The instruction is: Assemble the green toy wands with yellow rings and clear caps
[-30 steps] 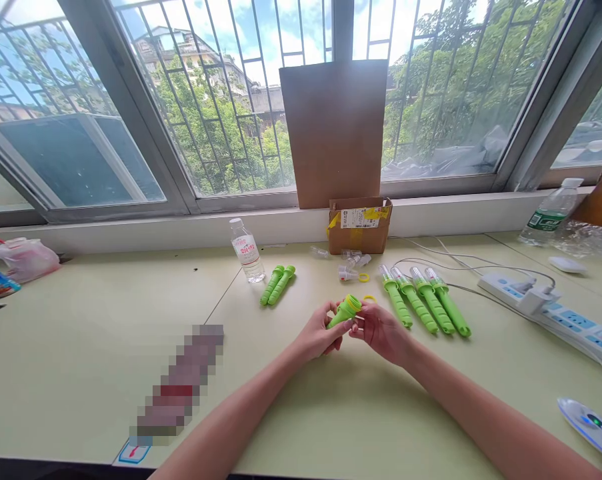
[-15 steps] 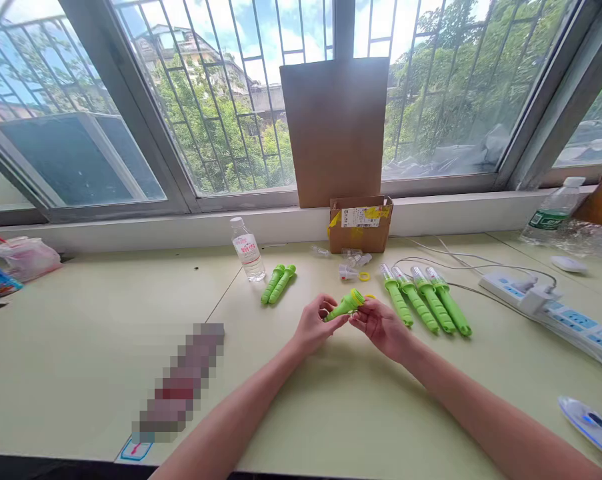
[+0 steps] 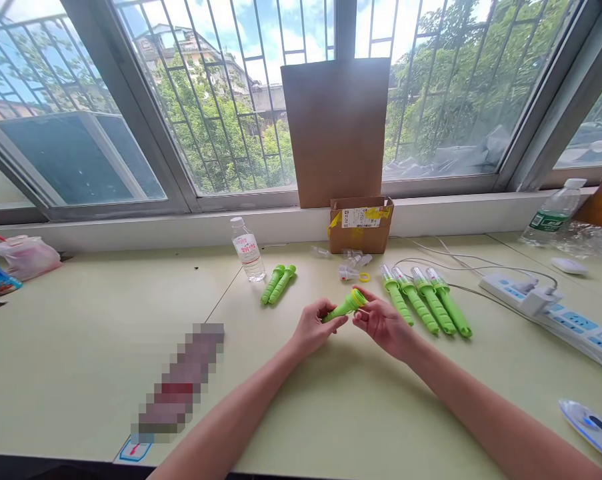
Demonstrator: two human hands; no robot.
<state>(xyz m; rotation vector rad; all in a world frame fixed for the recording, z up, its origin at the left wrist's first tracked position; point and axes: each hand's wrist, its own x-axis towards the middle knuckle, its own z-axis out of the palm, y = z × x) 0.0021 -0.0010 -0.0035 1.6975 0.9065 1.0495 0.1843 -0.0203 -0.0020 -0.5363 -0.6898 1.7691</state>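
Gripping a green tube (image 3: 341, 308): L hand (image 3: 313, 325) is clamped around its narrow end, tube tilted w/ its yellow-ringed mouth up toward R hand (image 3: 387, 327). R fingertips are at that mouth, fingers curled; can't tell if they pinch or just touch. Hands close together, tube btwn them, over pale green table (image 3: 81, 353). L fingers hide the tube's lower part.

Nearest obstacle: row of 4 green tubes w/ clear tops (image 3: 432, 303), just beyond R hand on its right. Beyond both hands, straight ahead: clear plastic pcs (image 3: 348, 273) + loose yellow ring (image 3: 364, 280), then small cardboard box (image 3: 359, 237) blocking the back, tall brown panel (image 3: 337, 137) behind it. Fwd-left of L hand: 2 more green tubes (image 3: 282, 285) side by side, upright water bottle (image 3: 251, 259) near them. Well right of R hand: power strip (image 3: 571, 317) w/ cables. Near L forearm, on its left: pixelated patch (image 3: 178, 383), contents unreadable.
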